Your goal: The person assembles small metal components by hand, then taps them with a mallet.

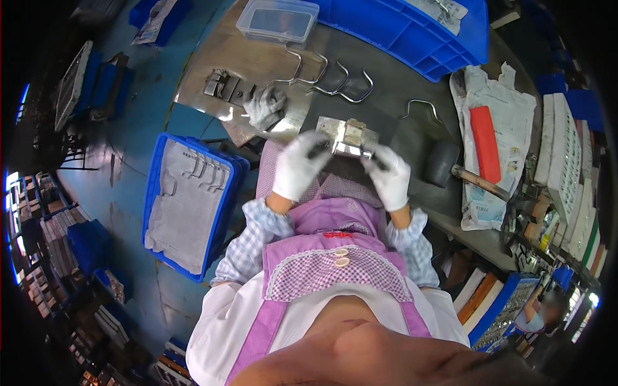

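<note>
My left hand (299, 166), in a white glove, is at the left of a small metal fixture (353, 132) with a block on top, near the table's front edge. Its fingers curl inward as if pinching. At the fixture's right front corner is my right hand (389, 175), also gloved, with fingertips bent together. A bright metal strip (352, 150) shows between both hands; whether it is a held part or the fixture's edge I cannot tell. Beyond the fixture lie bent metal rod handles (351, 96), and one more handle (423, 103) is further right.
A grey glove (265, 108) lies beside a metal clamp block (226, 87). At the back are a clear plastic box (278, 22) and a blue bin (399, 32). On the right are a mallet (444, 164) and a red object (485, 145). A blue crate (149, 212) with handles stands left.
</note>
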A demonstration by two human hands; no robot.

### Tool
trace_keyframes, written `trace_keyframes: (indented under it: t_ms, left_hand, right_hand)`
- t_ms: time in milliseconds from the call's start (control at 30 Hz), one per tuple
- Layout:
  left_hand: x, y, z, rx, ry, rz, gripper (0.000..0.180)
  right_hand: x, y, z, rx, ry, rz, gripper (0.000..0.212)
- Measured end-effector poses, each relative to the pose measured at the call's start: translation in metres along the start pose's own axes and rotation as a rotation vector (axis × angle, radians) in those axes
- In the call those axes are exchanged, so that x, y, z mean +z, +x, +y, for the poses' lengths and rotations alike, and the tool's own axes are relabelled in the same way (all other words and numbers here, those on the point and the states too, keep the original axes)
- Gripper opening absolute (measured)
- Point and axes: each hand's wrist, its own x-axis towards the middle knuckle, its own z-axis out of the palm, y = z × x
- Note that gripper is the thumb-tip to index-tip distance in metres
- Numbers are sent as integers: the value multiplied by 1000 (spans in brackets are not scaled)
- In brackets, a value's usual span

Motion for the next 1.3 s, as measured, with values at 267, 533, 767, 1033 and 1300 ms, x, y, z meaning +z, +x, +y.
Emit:
trace_keyframes:
  t_ms: [267, 533, 767, 1033, 1300]
  left_hand:
    - [31, 8, -33, 206, 471, -29, 68]
    - [46, 4, -49, 175, 421, 56, 74]
    - [43, 29, -77, 346, 309, 150, 62]
    - [36, 68, -43, 64, 315, 24, 44]
    - [31, 75, -42, -11, 281, -13, 55]
  right_hand:
    - [13, 18, 12, 246, 143, -54, 33]
    - [38, -19, 65, -8, -209, 208, 42]
    - [39, -12, 66, -53, -255, 204, 57]
    - [51, 11, 79, 159, 2, 304, 52]
    - [46, 12, 74, 255, 211, 232, 53]
